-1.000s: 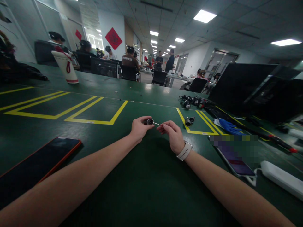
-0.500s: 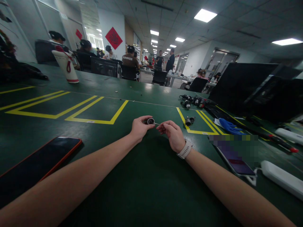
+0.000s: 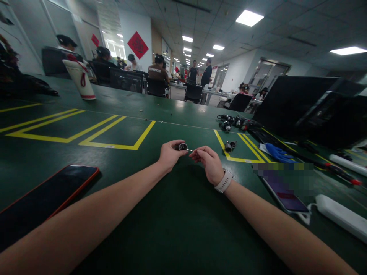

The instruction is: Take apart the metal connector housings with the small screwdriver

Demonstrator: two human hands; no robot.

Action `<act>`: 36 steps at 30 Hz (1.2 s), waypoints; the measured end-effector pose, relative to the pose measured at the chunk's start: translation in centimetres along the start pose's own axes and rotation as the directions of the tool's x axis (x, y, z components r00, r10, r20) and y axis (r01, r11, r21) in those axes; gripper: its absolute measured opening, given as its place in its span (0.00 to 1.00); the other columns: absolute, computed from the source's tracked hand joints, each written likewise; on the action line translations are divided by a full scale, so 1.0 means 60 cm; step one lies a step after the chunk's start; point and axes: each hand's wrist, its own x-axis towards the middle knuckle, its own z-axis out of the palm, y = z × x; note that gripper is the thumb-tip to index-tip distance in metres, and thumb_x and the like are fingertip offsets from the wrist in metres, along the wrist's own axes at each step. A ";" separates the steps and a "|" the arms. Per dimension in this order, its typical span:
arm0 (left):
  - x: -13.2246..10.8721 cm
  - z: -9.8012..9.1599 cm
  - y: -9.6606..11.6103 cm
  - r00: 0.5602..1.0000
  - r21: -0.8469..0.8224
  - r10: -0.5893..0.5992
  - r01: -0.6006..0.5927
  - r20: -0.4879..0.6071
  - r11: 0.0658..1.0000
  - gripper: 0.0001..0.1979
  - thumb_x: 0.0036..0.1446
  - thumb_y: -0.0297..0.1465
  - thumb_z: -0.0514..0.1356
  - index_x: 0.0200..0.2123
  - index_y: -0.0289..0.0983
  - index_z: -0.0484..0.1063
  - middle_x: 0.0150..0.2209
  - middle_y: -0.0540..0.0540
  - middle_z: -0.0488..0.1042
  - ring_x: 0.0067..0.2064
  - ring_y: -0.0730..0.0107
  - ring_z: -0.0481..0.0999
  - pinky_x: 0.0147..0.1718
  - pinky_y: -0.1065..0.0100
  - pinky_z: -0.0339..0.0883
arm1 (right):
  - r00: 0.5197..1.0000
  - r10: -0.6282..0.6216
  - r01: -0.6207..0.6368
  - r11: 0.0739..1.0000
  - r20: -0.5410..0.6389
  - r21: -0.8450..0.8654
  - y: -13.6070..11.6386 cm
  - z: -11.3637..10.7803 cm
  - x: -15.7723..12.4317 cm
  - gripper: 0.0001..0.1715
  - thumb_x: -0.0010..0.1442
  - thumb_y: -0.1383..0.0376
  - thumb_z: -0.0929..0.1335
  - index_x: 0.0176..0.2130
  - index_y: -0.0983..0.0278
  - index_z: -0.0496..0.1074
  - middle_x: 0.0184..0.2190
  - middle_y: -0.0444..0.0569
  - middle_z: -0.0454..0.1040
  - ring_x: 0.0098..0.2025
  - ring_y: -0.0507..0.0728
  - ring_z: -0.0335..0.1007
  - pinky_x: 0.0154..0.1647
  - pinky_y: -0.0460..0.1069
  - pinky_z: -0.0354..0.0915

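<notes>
The left hand (image 3: 168,156) curls closely around one round metal part (image 3: 182,146). The right hand (image 3: 209,163) pinches one thin, shiny stick (image 3: 190,150) that points at the part, maybe touching it. On the green surface (image 3: 177,229), one flat phone (image 3: 48,198) lies left of both hands, another phone (image 3: 282,196) right.

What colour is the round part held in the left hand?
The round part is silvery grey around its edge, dark inside; head view shows it.

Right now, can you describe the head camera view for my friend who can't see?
A person's left hand holds a small round grey part at a green table, while the right hand pinches a thin rod pointing at it. One phone lies at left, another phone at right, with people beyond.
</notes>
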 end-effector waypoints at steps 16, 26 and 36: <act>-0.004 0.000 0.002 0.999 0.015 0.004 -0.005 0.038 1.000 0.20 0.30 0.18 0.67 0.34 0.33 0.76 0.33 0.45 0.78 0.38 0.63 0.76 0.44 0.56 0.69 | 1.000 0.003 -0.003 1.000 -0.022 0.001 -0.002 0.000 -0.001 0.05 0.51 0.64 0.66 0.26 0.63 0.70 0.24 0.45 0.75 0.28 0.53 0.68 0.30 0.48 0.62; -0.001 -0.002 -0.002 0.999 0.033 0.014 -0.016 0.051 0.999 0.21 0.32 0.19 0.67 0.35 0.33 0.76 0.34 0.44 0.78 0.37 0.64 0.77 0.42 0.57 0.70 | 0.997 -0.069 0.066 0.992 -0.029 -0.104 -0.007 -0.001 -0.004 0.06 0.53 0.63 0.65 0.27 0.63 0.69 0.24 0.46 0.75 0.28 0.53 0.68 0.29 0.49 0.63; -0.009 -0.001 -0.004 0.991 0.121 0.026 -0.042 0.131 0.992 0.20 0.34 0.17 0.65 0.36 0.35 0.77 0.33 0.44 0.79 0.40 0.59 0.77 0.45 0.54 0.69 | 0.984 -0.174 0.151 0.941 -0.050 -0.303 -0.011 0.003 -0.017 0.07 0.52 0.67 0.66 0.24 0.63 0.71 0.23 0.44 0.72 0.28 0.53 0.65 0.32 0.49 0.59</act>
